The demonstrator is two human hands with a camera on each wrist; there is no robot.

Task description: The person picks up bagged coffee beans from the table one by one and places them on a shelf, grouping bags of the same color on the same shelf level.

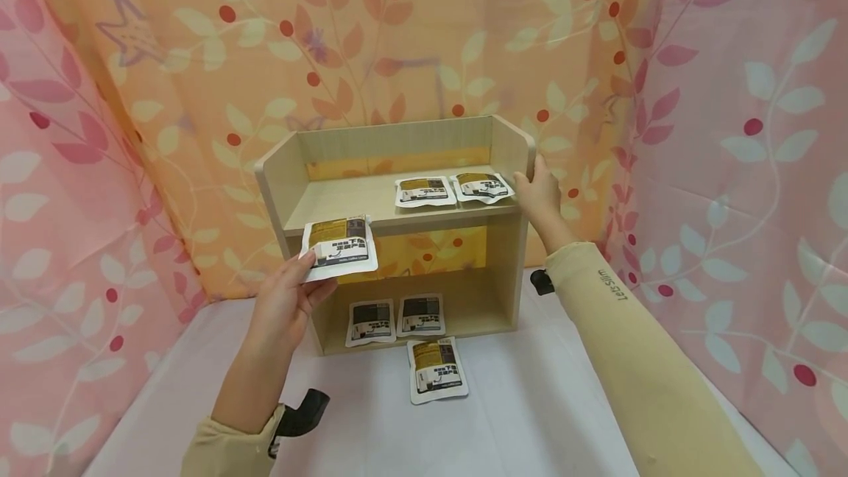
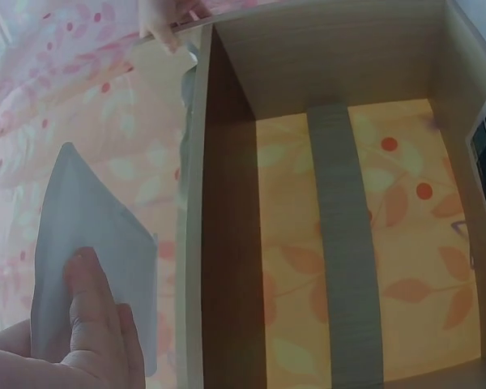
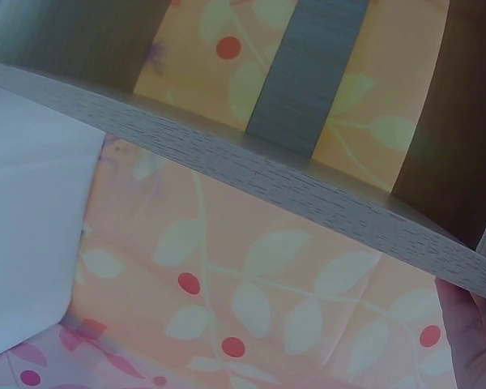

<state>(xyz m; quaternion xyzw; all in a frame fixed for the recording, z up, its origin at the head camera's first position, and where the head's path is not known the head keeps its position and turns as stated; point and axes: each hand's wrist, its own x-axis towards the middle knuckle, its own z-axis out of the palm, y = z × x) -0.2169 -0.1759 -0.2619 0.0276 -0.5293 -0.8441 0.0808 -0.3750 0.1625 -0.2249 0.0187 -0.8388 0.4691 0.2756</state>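
My left hand [image 1: 288,297] pinches a flat white pouch [image 1: 339,245] with a gold, black and white printed front, in front of the left end of the upper shelf. In the left wrist view the plain back of that pouch [image 2: 97,267] shows, fingers lying against it. At the right side panel of a small wooden shelf unit [image 1: 510,263], my right hand [image 1: 542,197] grips the upper front edge; some of its fingers are hidden behind the panel. Two similar pouches, a left one [image 1: 425,192] and a right one [image 1: 481,187], lie side by side at the right of the upper shelf.
On the lower shelf two more pouches, one left [image 1: 371,322] and one right [image 1: 421,315], lie toward the left. Another pouch [image 1: 437,370] is on the white tabletop [image 1: 530,403] before the unit. Leaf-patterned curtains [image 1: 397,35] enclose the back and sides.
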